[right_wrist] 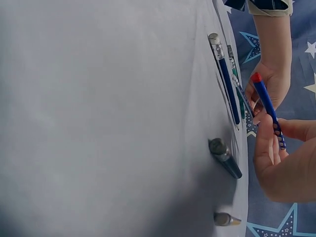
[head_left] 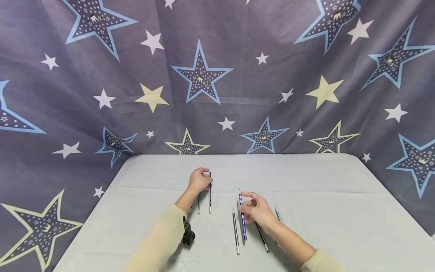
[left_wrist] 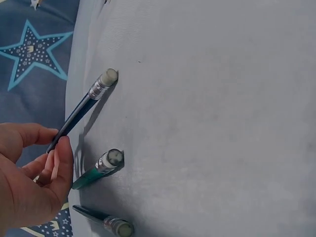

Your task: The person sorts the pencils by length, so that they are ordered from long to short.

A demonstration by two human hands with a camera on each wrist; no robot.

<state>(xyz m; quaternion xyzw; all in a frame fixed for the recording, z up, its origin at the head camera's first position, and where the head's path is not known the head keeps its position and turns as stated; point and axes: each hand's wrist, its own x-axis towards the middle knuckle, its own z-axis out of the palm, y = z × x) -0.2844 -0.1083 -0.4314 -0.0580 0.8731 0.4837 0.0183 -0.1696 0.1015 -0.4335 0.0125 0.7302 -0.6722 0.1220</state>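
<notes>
My left hand (head_left: 199, 180) pinches a dark pencil (head_left: 210, 196) near its upper end; its eraser end points toward me, close over the table. Beside it lie a green pencil (left_wrist: 91, 176) and a dark pencil (left_wrist: 98, 216), partly hidden by the hand in the head view. My right hand (head_left: 257, 210) pinches a blue patterned pencil (head_left: 243, 226) with a red end (right_wrist: 256, 77) between thumb and fingers, tilted up off the table. Left of it lies a dark pencil (head_left: 236, 234). Another dark pencil (head_left: 262, 238) and a greenish pencil (head_left: 278, 214) lie partly under the right hand and forearm.
A pale cloth covers the table (head_left: 306, 173). Behind it hangs a dark curtain (head_left: 234, 49) with printed stars. A black wrist camera (head_left: 188, 232) is strapped at the left wrist, near the table surface.
</notes>
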